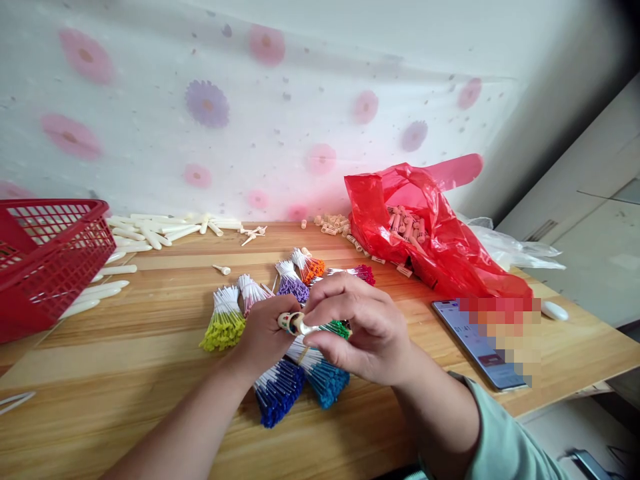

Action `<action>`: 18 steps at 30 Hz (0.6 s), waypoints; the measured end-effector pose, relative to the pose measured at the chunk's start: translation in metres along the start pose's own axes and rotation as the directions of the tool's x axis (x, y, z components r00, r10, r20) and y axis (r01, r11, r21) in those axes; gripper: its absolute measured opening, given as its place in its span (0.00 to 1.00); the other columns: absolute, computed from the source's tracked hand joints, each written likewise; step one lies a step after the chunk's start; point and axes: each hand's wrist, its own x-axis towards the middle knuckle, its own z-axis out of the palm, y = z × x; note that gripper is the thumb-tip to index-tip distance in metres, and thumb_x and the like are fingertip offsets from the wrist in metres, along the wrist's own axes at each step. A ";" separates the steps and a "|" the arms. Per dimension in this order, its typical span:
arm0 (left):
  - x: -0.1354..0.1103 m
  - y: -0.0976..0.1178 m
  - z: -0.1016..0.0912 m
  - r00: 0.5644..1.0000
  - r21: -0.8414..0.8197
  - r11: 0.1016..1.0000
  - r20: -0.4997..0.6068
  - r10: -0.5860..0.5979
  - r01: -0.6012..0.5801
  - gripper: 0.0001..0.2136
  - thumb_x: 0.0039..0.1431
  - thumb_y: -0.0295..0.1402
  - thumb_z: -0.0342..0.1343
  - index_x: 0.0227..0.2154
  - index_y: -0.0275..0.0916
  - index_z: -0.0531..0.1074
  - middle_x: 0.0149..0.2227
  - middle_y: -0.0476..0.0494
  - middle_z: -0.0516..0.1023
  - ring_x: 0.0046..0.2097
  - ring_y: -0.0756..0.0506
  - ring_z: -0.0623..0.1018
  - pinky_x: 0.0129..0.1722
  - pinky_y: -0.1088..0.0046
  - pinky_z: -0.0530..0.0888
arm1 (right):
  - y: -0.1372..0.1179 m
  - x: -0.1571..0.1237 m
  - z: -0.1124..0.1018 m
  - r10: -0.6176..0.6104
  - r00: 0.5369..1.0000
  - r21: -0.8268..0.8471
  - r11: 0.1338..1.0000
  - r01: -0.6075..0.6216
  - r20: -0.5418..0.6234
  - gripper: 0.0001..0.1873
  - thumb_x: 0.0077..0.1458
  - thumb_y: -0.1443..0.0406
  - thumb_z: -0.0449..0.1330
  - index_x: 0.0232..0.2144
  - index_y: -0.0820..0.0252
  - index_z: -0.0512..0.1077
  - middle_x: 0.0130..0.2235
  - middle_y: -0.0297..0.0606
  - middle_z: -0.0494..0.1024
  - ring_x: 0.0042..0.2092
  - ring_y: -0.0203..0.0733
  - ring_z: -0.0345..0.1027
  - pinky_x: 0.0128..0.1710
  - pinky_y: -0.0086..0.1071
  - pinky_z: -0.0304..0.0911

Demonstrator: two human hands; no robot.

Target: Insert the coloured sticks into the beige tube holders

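Note:
My left hand (264, 328) is closed around a small cream tube (286, 323) with coloured spots at its end. Facing it, my right hand (363, 328) pinches a small white plug-like piece (308, 329) at the tube's open end; how deep it sits is hidden by the fingers. Beneath and around both hands lie bundles of thin white sticks with coloured tips: a yellow-green bundle (223, 320), a dark blue bundle (280, 390), a teal bundle (327, 380), a purple bundle (292, 281) and an orange bundle (309, 265). Green and dark red bundles are partly covered by my right hand.
A red basket (55, 267) stands at the left, beside many cream rods (175, 230). On the right, an open red plastic bag (440, 247) holds slotted cream pieces, with more spilled beside it. A phone (480, 343) lies near the right edge. One loose plug (221, 270) rests mid-table.

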 end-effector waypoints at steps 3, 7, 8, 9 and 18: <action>0.000 -0.001 0.001 1.000 -0.006 1.000 -0.002 -0.002 0.002 0.11 0.48 0.35 0.52 0.15 0.39 0.61 0.18 0.53 0.63 0.24 0.51 0.64 0.23 0.76 0.60 | 0.002 -0.001 0.000 0.013 1.000 0.006 1.000 -0.013 0.006 0.04 0.52 0.72 0.63 0.33 0.65 0.72 0.35 0.44 0.74 0.38 0.37 0.71 0.39 0.31 0.69; 0.000 -0.005 0.002 1.000 -0.030 1.000 -0.014 0.001 -0.001 0.12 0.50 0.38 0.52 0.16 0.38 0.62 0.18 0.52 0.64 0.24 0.50 0.65 0.25 0.75 0.61 | 0.007 -0.003 0.002 0.071 0.997 0.020 0.997 -0.071 -0.015 0.04 0.51 0.70 0.64 0.32 0.65 0.73 0.34 0.44 0.74 0.38 0.39 0.71 0.38 0.32 0.69; 0.000 -0.007 0.002 1.000 -0.029 1.000 -0.014 -0.007 0.006 0.12 0.50 0.39 0.52 0.17 0.38 0.63 0.19 0.52 0.65 0.25 0.50 0.65 0.26 0.75 0.62 | 0.008 -0.004 0.003 0.088 0.995 0.027 0.996 -0.087 -0.036 0.04 0.51 0.69 0.64 0.32 0.64 0.73 0.34 0.43 0.74 0.38 0.38 0.71 0.37 0.32 0.69; 0.000 -0.007 0.002 1.000 -0.025 0.999 -0.010 -0.019 0.019 0.13 0.50 0.40 0.52 0.17 0.38 0.64 0.20 0.51 0.66 0.26 0.49 0.66 0.27 0.75 0.63 | 0.009 -0.004 0.003 0.102 0.993 0.036 0.994 -0.101 -0.059 0.04 0.52 0.69 0.64 0.32 0.64 0.73 0.33 0.42 0.74 0.37 0.38 0.70 0.36 0.31 0.68; 0.001 -0.009 0.001 0.997 0.013 0.998 -0.051 -0.061 0.061 0.13 0.49 0.39 0.53 0.16 0.38 0.61 0.18 0.53 0.61 0.24 0.51 0.62 0.24 0.77 0.60 | 0.006 -0.004 0.002 0.132 0.989 0.045 0.991 -0.129 -0.062 0.01 0.53 0.69 0.63 0.30 0.62 0.73 0.33 0.40 0.74 0.36 0.37 0.70 0.36 0.32 0.68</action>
